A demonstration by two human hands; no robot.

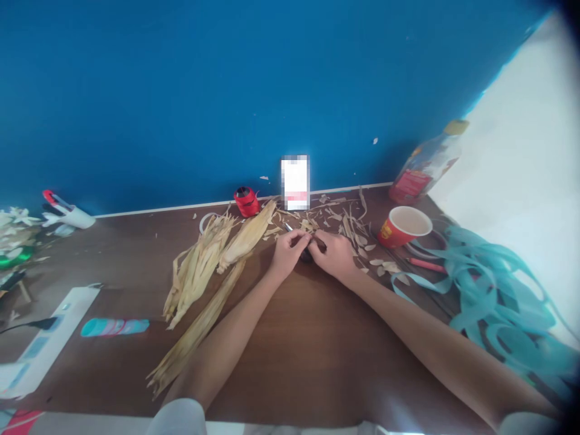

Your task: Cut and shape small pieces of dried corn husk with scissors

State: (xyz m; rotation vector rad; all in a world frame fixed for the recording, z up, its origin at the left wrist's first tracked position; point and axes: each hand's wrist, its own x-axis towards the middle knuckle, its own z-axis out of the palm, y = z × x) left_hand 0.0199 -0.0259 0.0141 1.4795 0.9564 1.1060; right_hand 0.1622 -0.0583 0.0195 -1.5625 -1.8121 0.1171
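My left hand (290,249) and my right hand (334,252) meet over the middle of the table, thumbs and fingers pinched close together. Whatever sits in their fingertips is too small to make out. Just beneath them shows a small dark object (306,255), mostly covered by the fingers. A thin silvery tip (289,227) pokes out beyond my left hand. Cut scraps of dried husk (348,225) lie scattered behind and to the right of the hands. Left of my left forearm are a bundle of dry corn husks (199,266), another husk (249,235) and a long husk strip (203,332).
A lit phone (295,182) leans on the blue wall, near a red container (247,202). At right stand a red paper cup (403,227), a bottle (426,166) and tangled teal ribbon (489,290). At left lie a power strip (54,338) and a blue packet (115,327).
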